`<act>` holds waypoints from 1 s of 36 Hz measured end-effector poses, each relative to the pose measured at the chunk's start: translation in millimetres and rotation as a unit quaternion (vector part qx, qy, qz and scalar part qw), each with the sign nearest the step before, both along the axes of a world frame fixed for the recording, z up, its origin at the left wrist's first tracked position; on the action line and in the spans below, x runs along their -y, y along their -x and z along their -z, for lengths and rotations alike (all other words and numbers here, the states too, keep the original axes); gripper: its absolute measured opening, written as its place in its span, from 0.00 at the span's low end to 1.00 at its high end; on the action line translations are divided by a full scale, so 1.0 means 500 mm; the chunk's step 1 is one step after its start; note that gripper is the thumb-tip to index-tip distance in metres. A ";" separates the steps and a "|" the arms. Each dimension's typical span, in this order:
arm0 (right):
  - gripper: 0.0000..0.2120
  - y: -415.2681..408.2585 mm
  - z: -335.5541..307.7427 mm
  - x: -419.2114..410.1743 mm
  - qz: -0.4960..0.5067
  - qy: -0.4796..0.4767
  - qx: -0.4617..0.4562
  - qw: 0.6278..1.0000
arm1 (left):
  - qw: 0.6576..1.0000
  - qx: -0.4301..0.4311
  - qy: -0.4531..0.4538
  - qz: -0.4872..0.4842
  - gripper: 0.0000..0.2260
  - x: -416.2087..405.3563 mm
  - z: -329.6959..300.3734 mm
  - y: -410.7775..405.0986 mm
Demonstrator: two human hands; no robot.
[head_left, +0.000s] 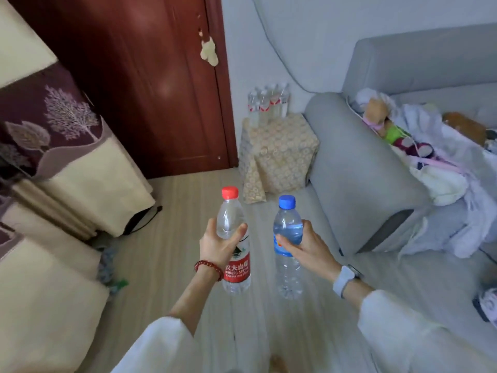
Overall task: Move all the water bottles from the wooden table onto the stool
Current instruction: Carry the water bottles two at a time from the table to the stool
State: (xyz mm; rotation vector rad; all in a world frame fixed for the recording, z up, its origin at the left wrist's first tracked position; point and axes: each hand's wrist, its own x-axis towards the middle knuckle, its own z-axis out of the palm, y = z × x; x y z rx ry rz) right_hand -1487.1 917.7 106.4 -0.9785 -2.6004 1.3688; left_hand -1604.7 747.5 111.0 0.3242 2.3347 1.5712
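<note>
Your left hand [220,242] grips the red-capped bottle [234,246] around its upper body, thumb on one side and fingers curled round the other, just above the red label; the bottle stands upright in the air over the pale floor [172,254]. Your right hand [305,246] grips the blue-capped bottle [288,238] at about the same height, fingers wrapped round the blue label band, and this bottle is also upright, with its lower part hanging clear below your hand. The two bottles are near each other but do not touch. A red bead bracelet [208,269] sits on your left wrist and a pale watch [345,279] on your right wrist; both forearms come out of white sleeves [398,319]. Ahead of you, the stool [279,152] is draped in a patterned cloth and stands on the floor between the dark red door [150,84] and the arm of the grey sofa [360,168]. A cluster of clear bottles [269,102] with red labels already stands at the stool's far edge, by the wall; how many there are you cannot tell from the blur. Toys and pale clothes [419,152] are heaped on the sofa seat. At the left, a cream and purple cloth [61,146] with a tree pattern hangs down over furniture.
</note>
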 end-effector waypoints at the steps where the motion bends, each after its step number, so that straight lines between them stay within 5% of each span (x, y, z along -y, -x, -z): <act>1: 0.30 0.034 -0.001 -0.034 0.005 0.002 -0.003 1.000 | 1.000 0.002 -0.002 0.003 0.16 -0.031 -0.001 0.034; 18: 0.23 0.712 0.066 -0.554 0.047 0.042 -0.043 0.997 | 0.999 0.028 0.006 0.030 0.13 -0.553 0.073 0.733; 27: 0.20 0.951 0.098 -0.851 0.125 0.100 -0.061 0.985 | 0.995 0.044 0.045 0.080 0.23 -0.879 0.103 0.996; 36: 0.21 1.169 0.241 -1.189 0.058 0.120 -0.015 0.991 | 0.986 0.016 0.161 0.043 0.35 -1.209 0.256 1.163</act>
